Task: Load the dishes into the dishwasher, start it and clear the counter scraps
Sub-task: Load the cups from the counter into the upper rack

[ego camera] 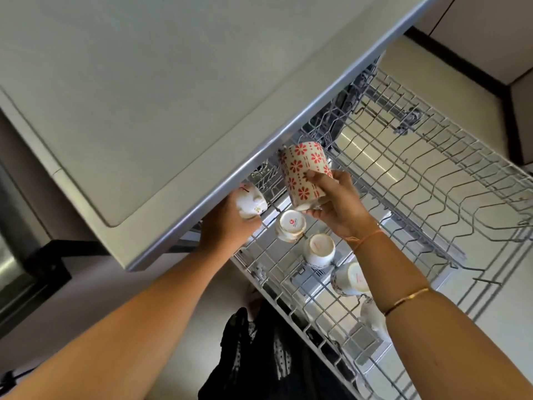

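Left hand [227, 226] curled round small white cup [250, 201], held just under edge of counter [144, 96], at far left corner of pulled-out wire rack [427, 168]; right hand [339, 209] clamped on red-flowered mug [304, 171], thumb across its side, mug tilted, above rack, just right of small white cup; row of upturned white cups [318, 249] seated along rack's left side, below right hand; orange thread [364, 238] and gold bangle [406, 298] on right forearm; rest of rack bare wire.
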The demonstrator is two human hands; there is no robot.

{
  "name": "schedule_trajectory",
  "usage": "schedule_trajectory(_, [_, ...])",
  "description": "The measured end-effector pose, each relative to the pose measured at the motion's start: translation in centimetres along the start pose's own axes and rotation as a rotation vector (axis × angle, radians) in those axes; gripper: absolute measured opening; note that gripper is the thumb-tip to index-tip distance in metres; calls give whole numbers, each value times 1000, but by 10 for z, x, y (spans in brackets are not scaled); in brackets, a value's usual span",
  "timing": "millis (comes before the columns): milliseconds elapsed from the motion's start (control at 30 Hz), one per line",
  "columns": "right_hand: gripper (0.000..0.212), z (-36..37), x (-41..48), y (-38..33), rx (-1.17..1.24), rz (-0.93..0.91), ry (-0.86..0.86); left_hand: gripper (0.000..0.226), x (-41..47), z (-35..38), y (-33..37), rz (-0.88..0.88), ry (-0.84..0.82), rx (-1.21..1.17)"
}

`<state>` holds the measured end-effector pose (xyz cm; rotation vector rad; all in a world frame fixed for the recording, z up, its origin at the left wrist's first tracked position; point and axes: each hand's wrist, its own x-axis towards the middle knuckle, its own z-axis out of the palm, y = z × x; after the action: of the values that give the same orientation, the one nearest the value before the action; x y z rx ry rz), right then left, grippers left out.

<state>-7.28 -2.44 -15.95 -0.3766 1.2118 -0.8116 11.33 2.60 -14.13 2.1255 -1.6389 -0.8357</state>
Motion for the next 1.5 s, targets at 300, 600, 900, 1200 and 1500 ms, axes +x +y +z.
schedule_trajectory(300, [52, -5, -2, 8, 60, -47, 56, 83, 30, 26, -8, 85, -57, 151])
schedule_trajectory(600, [33, -17, -6, 12, 88, -47, 138, 65, 60, 64, -29, 215, -72, 364])
schedule_trajectory(900, [32, -24, -10, 17, 145, -39, 149, 66, 79, 67, -31, 110, -216, 418])
schedule_trajectory(1200, [38, -37, -18, 16, 141, -33, 195, 84, 66, 91, -22, 7, -296, 575])
schedule_trajectory(1500, [45, -72, -40, 12, 45, -122, 339, 96, 53, 91, 15, -34, -102, 351])
